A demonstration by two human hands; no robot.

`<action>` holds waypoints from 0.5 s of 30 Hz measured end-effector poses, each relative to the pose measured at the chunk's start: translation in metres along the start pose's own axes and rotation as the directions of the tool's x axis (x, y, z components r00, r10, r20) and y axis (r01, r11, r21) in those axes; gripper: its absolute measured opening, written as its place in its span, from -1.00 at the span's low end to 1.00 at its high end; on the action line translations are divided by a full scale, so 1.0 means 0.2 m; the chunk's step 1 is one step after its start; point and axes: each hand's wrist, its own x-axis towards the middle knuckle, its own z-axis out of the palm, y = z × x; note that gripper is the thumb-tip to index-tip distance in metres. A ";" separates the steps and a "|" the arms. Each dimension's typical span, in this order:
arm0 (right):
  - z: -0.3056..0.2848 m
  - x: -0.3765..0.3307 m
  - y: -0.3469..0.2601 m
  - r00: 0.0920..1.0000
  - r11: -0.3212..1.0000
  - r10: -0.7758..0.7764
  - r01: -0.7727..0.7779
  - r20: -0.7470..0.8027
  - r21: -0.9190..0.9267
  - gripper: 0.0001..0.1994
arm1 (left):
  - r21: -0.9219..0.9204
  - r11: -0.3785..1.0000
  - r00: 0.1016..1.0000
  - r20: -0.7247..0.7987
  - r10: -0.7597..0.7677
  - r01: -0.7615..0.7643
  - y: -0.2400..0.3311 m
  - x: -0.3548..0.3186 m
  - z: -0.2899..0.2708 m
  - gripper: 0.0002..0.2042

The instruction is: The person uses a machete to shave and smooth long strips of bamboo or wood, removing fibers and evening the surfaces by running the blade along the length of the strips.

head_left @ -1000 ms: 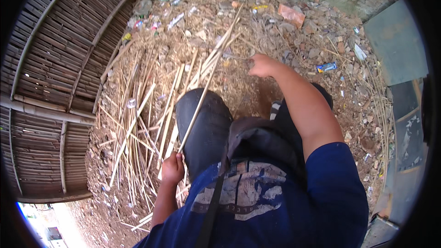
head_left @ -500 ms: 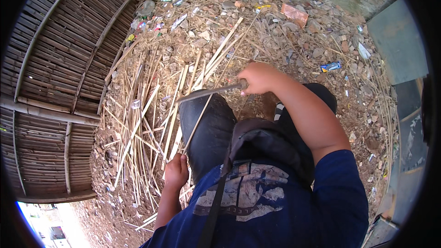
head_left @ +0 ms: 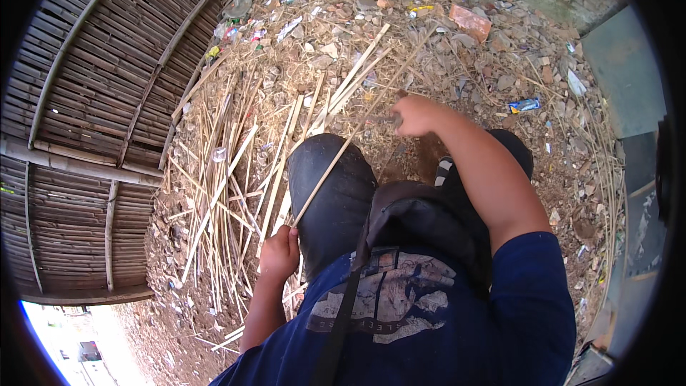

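Your left hand stays clenched round the near end of the thin bamboo strip, which slants across your knee. Your right hand, fingers closed on a dark tool handle, has drawn back down onto the strip's middle since a second ago, so another shaving stroke looks underway. Beyond lies the split-bamboo pile.

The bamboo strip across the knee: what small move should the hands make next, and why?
Probably draw the right hand and its tool down along the strip toward the left hand. The left hand grips the strip's lower end beside the knee, and the right hand sits on its upper part, so it looks steadied for a stroke.
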 end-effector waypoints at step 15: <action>-0.23 -0.22 -0.24 0.998 0.990 -0.056 0.057 0.013 -0.127 -0.59 | -0.067 0.998 0.999 0.044 0.014 -0.011 0.00 -0.03 -0.04 -0.65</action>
